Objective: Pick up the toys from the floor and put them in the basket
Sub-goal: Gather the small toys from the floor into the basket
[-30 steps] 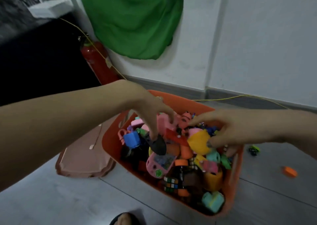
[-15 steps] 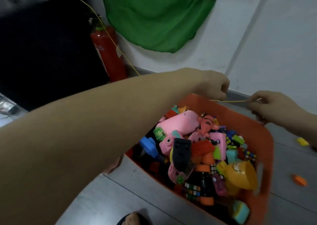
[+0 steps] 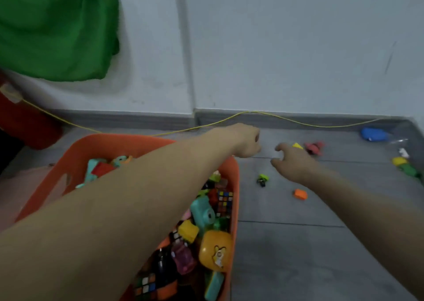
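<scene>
Toys fill the orange basket (image 3: 235,186) nearest me at lower left: a yellow ball with a cartoon sticker (image 3: 215,250), a teal toy camera (image 3: 203,212), and a puzzle cube (image 3: 224,200) among the heap. My left forearm crosses over the basket, and just past its far rim I see my left hand (image 3: 246,143) with fingers curled into a loose fist; I cannot tell whether anything is inside it. My right hand (image 3: 291,163) hovers over the grey floor (image 3: 298,254) just beside the left, fingers bent and spread apart, gripping nothing I can see. On the floor below the two hands lie a small green-and-black toy (image 3: 262,179) and an orange block (image 3: 300,194), apart from each other and from the basket. Just beyond my right fingertips sit a yellow piece (image 3: 297,145) and a pink toy (image 3: 314,148). Farther right, near the picture's edge, a yellow and green cluster (image 3: 405,166) lies on the floor, and a blue toy (image 3: 372,134) rests close to the skirting. A thin yellow cord (image 3: 298,121) runs along the base of the wall, and a green cloth (image 3: 52,29) hangs at upper left.
</scene>
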